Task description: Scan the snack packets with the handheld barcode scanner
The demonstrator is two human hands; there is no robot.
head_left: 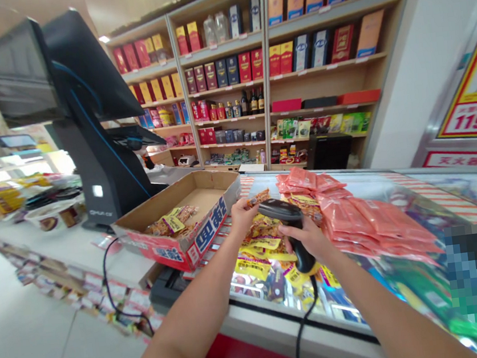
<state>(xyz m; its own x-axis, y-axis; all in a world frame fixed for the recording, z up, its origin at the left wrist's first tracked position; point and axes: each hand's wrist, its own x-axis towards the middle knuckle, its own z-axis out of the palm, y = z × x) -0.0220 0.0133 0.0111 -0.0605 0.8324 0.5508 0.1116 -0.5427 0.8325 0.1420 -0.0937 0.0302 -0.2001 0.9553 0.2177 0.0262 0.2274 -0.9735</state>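
Observation:
My right hand (308, 237) is wrapped round the handle of a black barcode scanner (283, 211), its head pointing left and its cable hanging over the counter's front. Just left of the scanner head, my left hand (243, 216) pinches a small snack packet (258, 198). Under both hands lies a loose pile of yellow-labelled snack packets (254, 263) on the glass counter. To the left stands an open cardboard box (202, 235) with several similar packets (174, 221) inside. Stacked pink-orange packets (349, 212) lie to the right of the scanner.
A black checkout terminal (99, 131) stands behind the box at the left, near bowls and yellow bags. Shelves (223, 48) of boxed goods and bottles line the back wall. A black cable (107, 274) hangs at the counter's left. Green packages (432, 295) lie at the right.

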